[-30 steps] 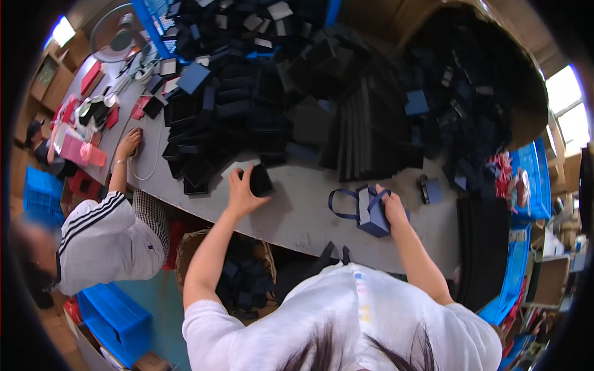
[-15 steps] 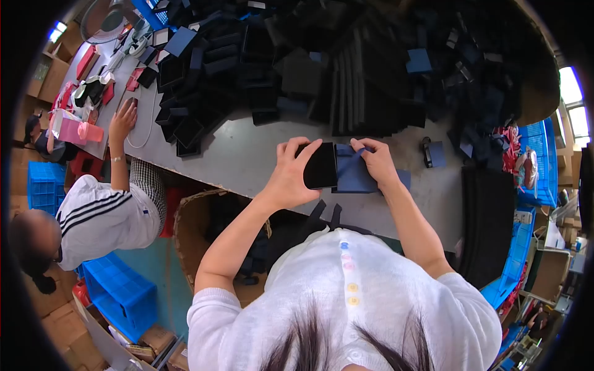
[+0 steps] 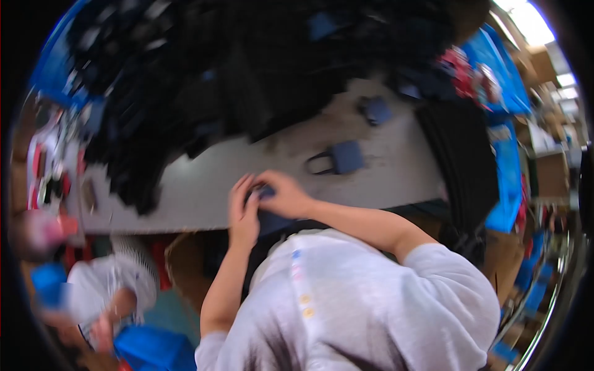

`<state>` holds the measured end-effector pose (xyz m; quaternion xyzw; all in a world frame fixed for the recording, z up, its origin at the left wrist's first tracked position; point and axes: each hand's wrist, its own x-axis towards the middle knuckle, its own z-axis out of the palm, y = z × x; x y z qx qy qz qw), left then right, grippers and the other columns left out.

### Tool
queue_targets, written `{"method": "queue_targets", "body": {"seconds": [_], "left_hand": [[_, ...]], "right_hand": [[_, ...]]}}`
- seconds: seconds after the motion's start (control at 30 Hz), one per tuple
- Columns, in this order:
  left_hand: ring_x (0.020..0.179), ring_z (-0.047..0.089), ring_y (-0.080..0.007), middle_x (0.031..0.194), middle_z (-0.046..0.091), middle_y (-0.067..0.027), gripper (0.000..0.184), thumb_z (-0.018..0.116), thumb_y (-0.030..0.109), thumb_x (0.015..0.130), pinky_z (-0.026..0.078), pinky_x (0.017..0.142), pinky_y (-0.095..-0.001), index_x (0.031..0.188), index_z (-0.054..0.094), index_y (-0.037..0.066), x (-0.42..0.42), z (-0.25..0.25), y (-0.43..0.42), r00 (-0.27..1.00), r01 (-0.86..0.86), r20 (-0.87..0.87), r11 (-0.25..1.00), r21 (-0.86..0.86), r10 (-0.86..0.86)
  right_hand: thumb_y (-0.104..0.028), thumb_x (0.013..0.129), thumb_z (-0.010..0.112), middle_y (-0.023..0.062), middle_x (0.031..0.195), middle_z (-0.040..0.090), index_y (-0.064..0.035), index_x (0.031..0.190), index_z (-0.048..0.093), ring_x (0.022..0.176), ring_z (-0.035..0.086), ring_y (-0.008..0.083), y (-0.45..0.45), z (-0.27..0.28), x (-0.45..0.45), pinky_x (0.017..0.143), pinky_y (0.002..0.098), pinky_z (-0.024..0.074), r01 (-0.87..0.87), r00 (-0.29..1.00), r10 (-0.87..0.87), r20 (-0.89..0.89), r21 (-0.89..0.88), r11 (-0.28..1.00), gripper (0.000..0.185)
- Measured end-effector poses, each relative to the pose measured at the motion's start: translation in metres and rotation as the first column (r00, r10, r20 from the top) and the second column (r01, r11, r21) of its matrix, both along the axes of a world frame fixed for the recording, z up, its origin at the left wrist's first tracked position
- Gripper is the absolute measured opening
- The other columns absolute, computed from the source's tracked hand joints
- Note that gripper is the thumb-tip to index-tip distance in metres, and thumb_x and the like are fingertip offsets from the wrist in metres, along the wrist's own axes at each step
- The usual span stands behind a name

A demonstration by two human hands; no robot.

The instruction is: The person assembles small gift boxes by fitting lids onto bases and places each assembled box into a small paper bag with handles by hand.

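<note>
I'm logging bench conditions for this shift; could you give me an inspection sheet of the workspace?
Surface: grey table, brownish smudges.
Job's things: small dark-blue item between the hands, partly hidden; looped blue piece lying on the table.
Clutter: black heap across the far side; black stack at right.
Hands: left hand and right hand meet at the item; exact grip blurred.
Cables: nothing seen.
Surroundings: person at left; blue crate at right.

- White top (image 3: 365, 297), filling the lower middle of the frame, its cloth lightly creased
- Short sleeves (image 3: 448, 275), the same white, leaving the forearms (image 3: 359, 222) bare
- Small buttons (image 3: 305, 300) down the front: blue, pink, then yellow
</note>
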<state>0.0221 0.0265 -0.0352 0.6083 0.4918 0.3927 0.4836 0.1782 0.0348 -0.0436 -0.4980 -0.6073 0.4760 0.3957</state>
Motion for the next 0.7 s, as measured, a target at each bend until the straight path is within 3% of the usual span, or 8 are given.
{"method": "queue_targets", "body": {"seconds": [0.07,0.13,0.17,0.27,0.4,0.5,0.53,0.7], "left_hand": [[0.115,0.053,-0.0285,0.119,0.058,-0.0153,0.032,0.055,-0.001,0.082,0.037,0.102,-0.0351,0.113,0.061,0.0,-0.043,-0.017,-0.014,0.999,-0.022,-0.031,0.986,-0.167,0.017],[0.117,0.052,-0.0304,0.121,0.057,-0.0182,0.031,0.058,0.002,0.081,0.036,0.103,-0.0368,0.112,0.062,-0.001,-0.115,-0.021,-0.021,0.929,0.118,-0.337,0.986,-0.118,-0.151],[0.12,0.049,-0.0329,0.124,0.055,-0.0201,0.035,0.061,0.01,0.083,0.035,0.105,-0.0394,0.116,0.061,0.0,-0.161,-0.038,-0.033,0.84,0.125,-0.503,0.975,-0.186,-0.203],[0.117,0.049,-0.0383,0.123,0.054,-0.0229,0.047,0.068,0.024,0.082,0.036,0.102,-0.0444,0.121,0.057,0.001,-0.205,-0.036,-0.055,0.403,-0.072,-0.913,0.991,-0.108,-0.07],[0.115,0.051,-0.0376,0.119,0.056,-0.0239,0.049,0.073,0.016,0.076,0.038,0.101,-0.0424,0.117,0.056,-0.004,-0.142,-0.047,-0.034,0.819,0.069,-0.547,0.977,-0.202,-0.171],[0.123,0.046,-0.0363,0.133,0.047,-0.0222,0.082,0.079,0.021,0.068,0.036,0.104,-0.0414,0.136,0.038,-0.003,-0.057,-0.048,-0.02,0.826,0.285,-0.446,0.938,-0.199,-0.346],[0.124,0.046,-0.0347,0.136,0.044,-0.0215,0.092,0.081,0.019,0.066,0.035,0.104,-0.0405,0.14,0.03,-0.002,-0.027,-0.039,-0.015,0.869,0.283,-0.385,0.95,-0.132,-0.312],[0.126,0.04,-0.0278,0.136,0.038,-0.0174,0.114,0.083,0.008,0.057,0.034,0.105,-0.0388,0.146,0.012,0.002,0.025,-0.012,0.008,0.986,0.14,0.121,0.968,-0.207,-0.117]], "right_hand": [[-0.02,0.062,0.076,0.0168,0.127,0.048,-0.0126,0.129,0.049,0.119,0.046,0.0301,-0.007,-0.008,0.03,0.099,0.0442,0.0386,-0.539,0.843,0.538,0.029,0.045,0.841,0.072],[-0.023,0.059,0.078,0.0173,0.131,0.044,-0.0166,0.132,0.045,0.124,0.039,0.0339,0.0,-0.021,0.082,0.101,0.0511,0.0338,-0.363,0.776,0.34,0.532,-0.065,0.93,0.08],[-0.025,0.056,0.079,0.0178,0.136,0.039,-0.0206,0.136,0.041,0.129,0.032,0.0377,0.004,-0.031,0.108,0.102,0.058,0.029,-0.228,0.447,0.222,0.867,-0.13,0.965,0.088],[-0.042,0.057,0.081,0.0179,0.15,0.02,-0.0269,0.143,0.032,0.134,0.018,0.0511,0.01,-0.069,0.179,0.096,0.0729,0.0242,0.241,0.277,0.102,0.955,-0.172,0.955,0.1],[-0.038,0.06,0.076,0.0213,0.143,0.03,-0.023,0.14,0.035,0.129,0.03,0.0485,0.022,-0.089,0.175,0.093,0.0672,0.0354,0.432,0.615,0.005,0.788,-0.342,0.835,0.092],[-0.028,0.065,0.069,0.0153,0.129,0.044,-0.0181,0.139,0.035,0.117,0.045,0.033,0.031,-0.073,0.117,0.092,0.0556,0.0419,0.173,0.981,-0.185,0.05,-0.649,0.741,0.081],[-0.025,0.067,0.067,0.015,0.122,0.049,-0.0154,0.136,0.038,0.111,0.051,0.0302,0.025,-0.032,0.088,0.089,0.0536,0.0437,-0.045,0.898,-0.276,-0.342,-0.697,0.716,0.075],[-0.022,0.071,0.062,0.0184,0.12,0.051,-0.0036,0.136,0.035,0.114,0.049,0.0308,0.02,0.015,0.024,0.094,0.0429,0.0437,-0.208,0.898,-0.109,-0.426,-0.629,0.749,0.073]]}}
